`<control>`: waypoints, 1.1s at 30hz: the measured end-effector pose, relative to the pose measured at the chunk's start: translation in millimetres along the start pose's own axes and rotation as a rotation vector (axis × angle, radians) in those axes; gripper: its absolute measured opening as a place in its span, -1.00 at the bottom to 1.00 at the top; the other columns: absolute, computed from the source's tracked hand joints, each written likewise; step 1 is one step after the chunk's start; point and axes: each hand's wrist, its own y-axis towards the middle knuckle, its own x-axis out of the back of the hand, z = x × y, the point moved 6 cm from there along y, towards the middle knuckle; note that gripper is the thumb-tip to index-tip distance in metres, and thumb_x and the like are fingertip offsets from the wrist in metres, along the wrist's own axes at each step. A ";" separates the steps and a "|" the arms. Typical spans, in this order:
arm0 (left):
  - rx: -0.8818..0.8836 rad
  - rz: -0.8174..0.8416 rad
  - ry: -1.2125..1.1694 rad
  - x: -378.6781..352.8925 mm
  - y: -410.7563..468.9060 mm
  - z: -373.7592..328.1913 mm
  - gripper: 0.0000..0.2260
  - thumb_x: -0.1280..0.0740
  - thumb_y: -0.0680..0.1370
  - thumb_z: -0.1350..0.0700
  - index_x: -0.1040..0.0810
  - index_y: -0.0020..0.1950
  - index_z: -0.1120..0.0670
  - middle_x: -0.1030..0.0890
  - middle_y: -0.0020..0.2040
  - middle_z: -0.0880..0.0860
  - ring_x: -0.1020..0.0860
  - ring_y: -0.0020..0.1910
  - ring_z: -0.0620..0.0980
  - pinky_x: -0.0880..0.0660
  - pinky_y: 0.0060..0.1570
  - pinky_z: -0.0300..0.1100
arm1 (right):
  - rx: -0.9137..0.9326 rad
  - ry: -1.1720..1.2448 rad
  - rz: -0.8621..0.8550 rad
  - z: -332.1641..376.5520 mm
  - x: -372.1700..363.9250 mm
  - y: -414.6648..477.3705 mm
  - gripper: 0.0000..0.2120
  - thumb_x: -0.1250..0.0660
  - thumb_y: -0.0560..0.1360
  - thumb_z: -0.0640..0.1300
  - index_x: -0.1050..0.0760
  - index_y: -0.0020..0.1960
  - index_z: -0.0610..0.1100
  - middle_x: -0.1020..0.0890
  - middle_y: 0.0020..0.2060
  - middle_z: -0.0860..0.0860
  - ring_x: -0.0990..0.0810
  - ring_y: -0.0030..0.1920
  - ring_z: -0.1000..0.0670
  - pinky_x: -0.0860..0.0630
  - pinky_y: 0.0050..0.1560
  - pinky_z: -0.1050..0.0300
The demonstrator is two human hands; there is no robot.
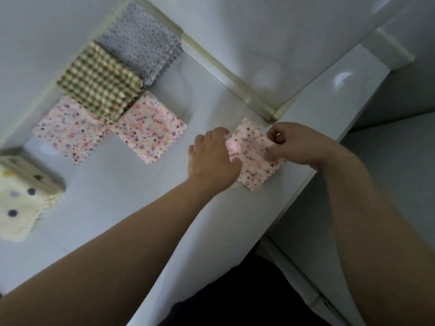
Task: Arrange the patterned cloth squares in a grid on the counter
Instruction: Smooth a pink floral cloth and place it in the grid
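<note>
White counter (122,208) beside a pale wall, with patterned cloth squares laid out and both hands on one of them.
At the right, near the counter's edge, a speckled pink cloth (251,151) lies between the hands: the left hand (211,156) curls its fingers and thumb over the left edge, and the right hand (289,142) pinches the right side with bent fingers. Further left lie a second pink square (150,128) and a third pink square (66,130), a green checked pile (101,83) overlapping both, and a grey dotted cloth (141,41) against the wall. A cream spotted pile (21,196) sits apart at the far left.
</note>
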 end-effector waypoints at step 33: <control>0.292 -0.039 -0.073 92.8 -11.4 143.0 -0.84 -0.23 0.67 -0.04 -0.51 0.00 0.01 -0.53 -0.17 -0.07 -0.46 -0.19 -0.12 -0.29 -0.32 -0.24 | 0.165 0.098 0.140 115.7 -122.7 48.5 -0.83 -0.42 0.48 -0.27 -0.59 0.05 -0.12 -0.69 -0.15 -0.07 -0.71 -0.20 -0.01 -0.68 -0.28 0.13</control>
